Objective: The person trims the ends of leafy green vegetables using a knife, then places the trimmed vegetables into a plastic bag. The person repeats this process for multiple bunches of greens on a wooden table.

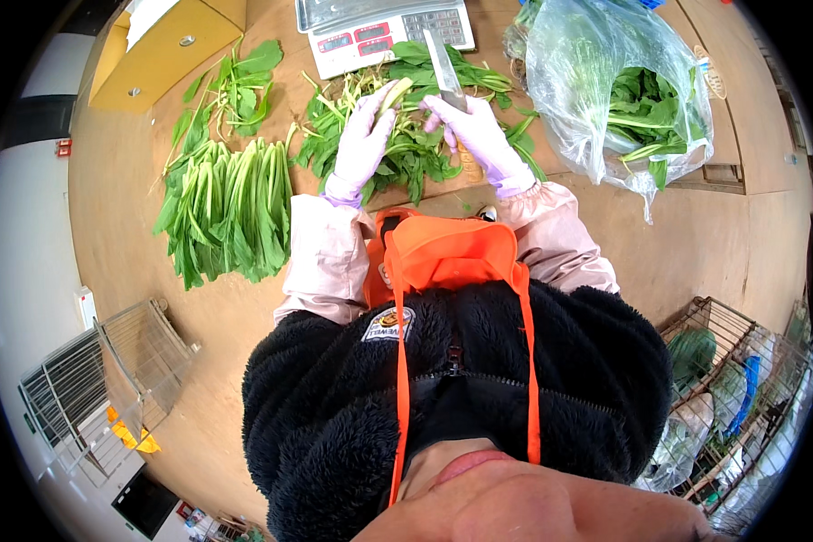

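Note:
My left hand (363,143), in a pale purple glove, is closed around a leafy green's pale stalk (397,92), whose cut end points up and away from me. Beside it, my right hand (481,135), gloved the same way, grips a knife (443,69) with a broad metal blade pointing away; a wooden handle shows below the fingers. Loose leafy greens (411,167) lie on the table under and around both hands. To the left sits a neat row of trimmed greens (230,208), stalks away from me and leaves near. Behind that row are loose leaves (242,88).
A white scale (388,41) with a metal pan stands at the table's far side. At far left is a yellow box (167,54); at far right, a clear plastic bag (569,90) of greens. Wire baskets (158,361) and a wire rack (723,334) stand lower at either side.

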### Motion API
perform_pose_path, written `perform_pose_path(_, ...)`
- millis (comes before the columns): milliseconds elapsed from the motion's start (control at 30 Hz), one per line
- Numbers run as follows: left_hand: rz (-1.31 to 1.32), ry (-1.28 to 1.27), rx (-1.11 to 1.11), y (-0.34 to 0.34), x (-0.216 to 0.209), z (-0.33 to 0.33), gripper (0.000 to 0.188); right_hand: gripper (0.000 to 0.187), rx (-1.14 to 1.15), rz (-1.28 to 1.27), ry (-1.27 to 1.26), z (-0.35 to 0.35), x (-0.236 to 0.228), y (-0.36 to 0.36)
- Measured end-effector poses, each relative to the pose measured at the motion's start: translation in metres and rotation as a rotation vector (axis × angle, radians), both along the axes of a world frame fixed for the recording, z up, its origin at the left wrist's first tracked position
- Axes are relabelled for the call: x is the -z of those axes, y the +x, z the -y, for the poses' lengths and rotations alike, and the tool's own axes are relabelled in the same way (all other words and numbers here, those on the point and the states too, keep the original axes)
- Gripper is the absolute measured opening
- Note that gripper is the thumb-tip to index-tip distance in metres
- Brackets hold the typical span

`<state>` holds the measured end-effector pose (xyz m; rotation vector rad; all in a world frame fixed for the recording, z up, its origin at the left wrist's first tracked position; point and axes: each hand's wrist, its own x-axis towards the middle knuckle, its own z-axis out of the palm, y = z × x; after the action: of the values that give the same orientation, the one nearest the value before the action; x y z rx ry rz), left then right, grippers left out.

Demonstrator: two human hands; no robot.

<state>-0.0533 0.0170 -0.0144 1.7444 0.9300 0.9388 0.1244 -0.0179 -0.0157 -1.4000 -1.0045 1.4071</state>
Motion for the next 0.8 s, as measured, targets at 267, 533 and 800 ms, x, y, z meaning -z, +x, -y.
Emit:
perform_pose_path(267,0.336,-0.429,0.286,-0.013,-0.006,-0.013,0.047,0.025,-0.014,-0.137,0.099,-0.018,-0.021,-0.008)
perform_pose_path(533,0.124,-0.459,0.117,-0.016,0.005,-0.017,0.045,0.032,-0.026,0.207,0.210,-0.017,-0.025,-0.015)
perform_pose_path(800,-0.042,-0.150,-0.024,-0.009,0.011,-0.011,0.042,0.030,0.033,0.536,0.313,-0.010,-0.030,-0.019)
